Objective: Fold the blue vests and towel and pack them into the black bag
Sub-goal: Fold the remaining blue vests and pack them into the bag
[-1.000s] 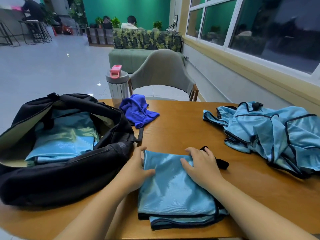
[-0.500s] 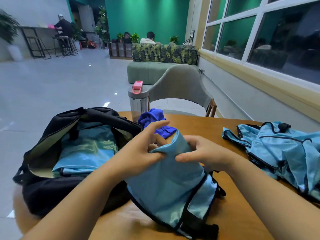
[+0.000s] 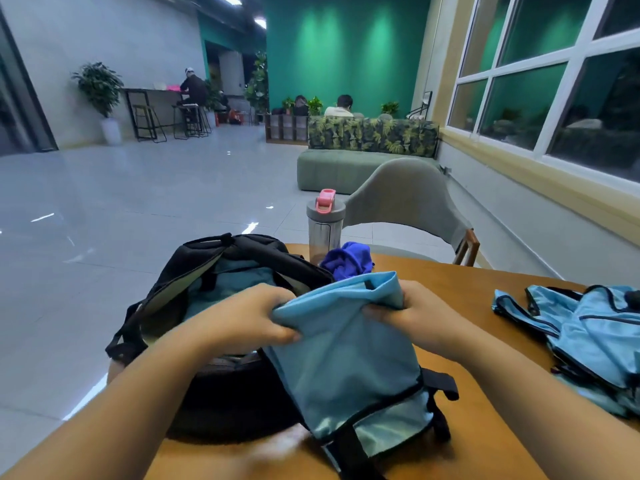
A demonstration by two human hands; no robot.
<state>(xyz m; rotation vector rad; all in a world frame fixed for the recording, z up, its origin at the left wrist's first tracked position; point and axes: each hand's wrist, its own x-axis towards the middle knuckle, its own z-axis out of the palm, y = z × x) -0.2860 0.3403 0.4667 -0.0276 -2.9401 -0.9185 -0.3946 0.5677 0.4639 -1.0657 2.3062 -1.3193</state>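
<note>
While both hands grip its top edge, the folded light-blue mesh vest (image 3: 346, 355) hangs beside the open black fabric bag (image 3: 221, 341). Left hand (image 3: 249, 317) and right hand (image 3: 412, 320) fingers are clamped on cloth.

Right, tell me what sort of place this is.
Probably a shared lounge or café-style common area: a leaf-print sofa where someone sits, a high counter with bar stools, potted plants, and a wide tiled floor.

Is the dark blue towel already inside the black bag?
No, the dark blue towel lies crumpled on the table beside the water bottle, outside the black bag.
</note>
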